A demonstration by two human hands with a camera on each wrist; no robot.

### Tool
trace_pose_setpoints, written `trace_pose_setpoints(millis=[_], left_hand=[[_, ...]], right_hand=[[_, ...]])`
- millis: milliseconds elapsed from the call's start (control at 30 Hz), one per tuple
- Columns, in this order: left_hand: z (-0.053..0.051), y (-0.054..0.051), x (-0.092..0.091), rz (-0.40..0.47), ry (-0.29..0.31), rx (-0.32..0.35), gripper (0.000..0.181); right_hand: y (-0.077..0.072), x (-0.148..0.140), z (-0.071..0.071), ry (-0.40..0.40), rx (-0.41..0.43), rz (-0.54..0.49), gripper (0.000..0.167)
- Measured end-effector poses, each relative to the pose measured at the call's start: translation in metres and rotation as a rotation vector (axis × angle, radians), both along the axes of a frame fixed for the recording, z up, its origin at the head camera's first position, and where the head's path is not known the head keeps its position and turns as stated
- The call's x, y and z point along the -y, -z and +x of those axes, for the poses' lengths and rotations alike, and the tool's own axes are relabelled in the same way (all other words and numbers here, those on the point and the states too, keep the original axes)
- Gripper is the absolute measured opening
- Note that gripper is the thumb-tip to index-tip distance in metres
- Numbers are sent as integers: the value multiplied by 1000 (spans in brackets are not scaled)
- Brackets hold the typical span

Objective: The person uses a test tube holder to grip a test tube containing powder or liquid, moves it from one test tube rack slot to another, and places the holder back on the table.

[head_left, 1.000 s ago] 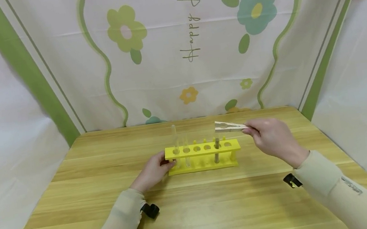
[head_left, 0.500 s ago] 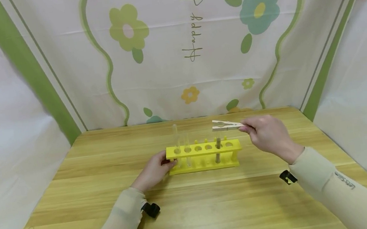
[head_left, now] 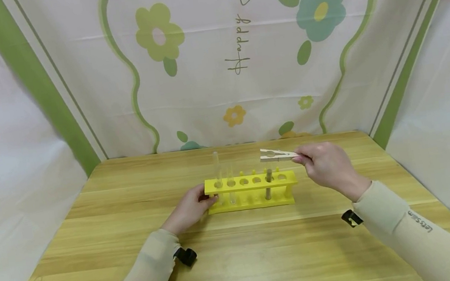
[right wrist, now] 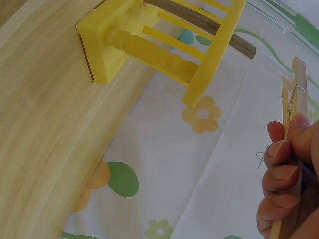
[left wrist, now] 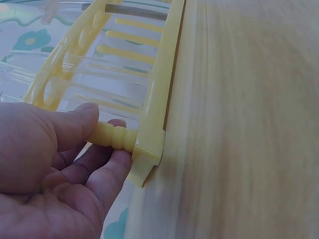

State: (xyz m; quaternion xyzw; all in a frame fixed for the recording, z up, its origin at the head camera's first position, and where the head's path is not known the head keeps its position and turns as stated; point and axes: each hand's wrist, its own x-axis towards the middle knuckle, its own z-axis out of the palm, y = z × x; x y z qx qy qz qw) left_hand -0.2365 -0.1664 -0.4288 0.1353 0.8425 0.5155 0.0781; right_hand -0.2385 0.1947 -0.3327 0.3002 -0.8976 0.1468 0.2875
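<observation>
behind the table and along both sides hangs a pale cloth (head_left: pixel 201 91), printed with flowers, leaves and green bands, its handwritten-style lettering running sideways. before it spreads a wood-grained table (head_left: pixel 241 262). two beige sleeves (head_left: pixel 140 275) come in from the near corners, the right one marked with dark lettering. toward the back of the table stands a yellow test tube rack (head_left: pixel 251 187), six holes in a row along its top. the right hand (head_left: pixel 328 167) is raised just right of the rack, thumb and curled fingers pinching a wooden clamp (right wrist: pixel 299 79); the left hand (head_left: pixel 188 207), at the rack's left end, has thumb and fingers round the end post (left wrist: pixel 119 138). the clamp's front end lies above the fifth hole from the left, at the top of a dark-filled tube (right wrist: pixel 197 17); whether it grips the glass i cannot tell. that tube stands in the fifth hole, a tall clear tube (head_left: pixel 217 165) in the first, a shorter clear tube (head_left: pixel 230 173) in the second. smallest, a black device (head_left: pixel 187 257) sits at each wrist.
</observation>
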Motion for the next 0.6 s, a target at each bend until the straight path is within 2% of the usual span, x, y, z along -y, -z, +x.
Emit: trace_pose_setpoints(millis=[600], left_hand=[[0, 0, 0, 4, -10, 21, 24]], right_hand=[[15, 0, 1, 17, 112, 15, 8]])
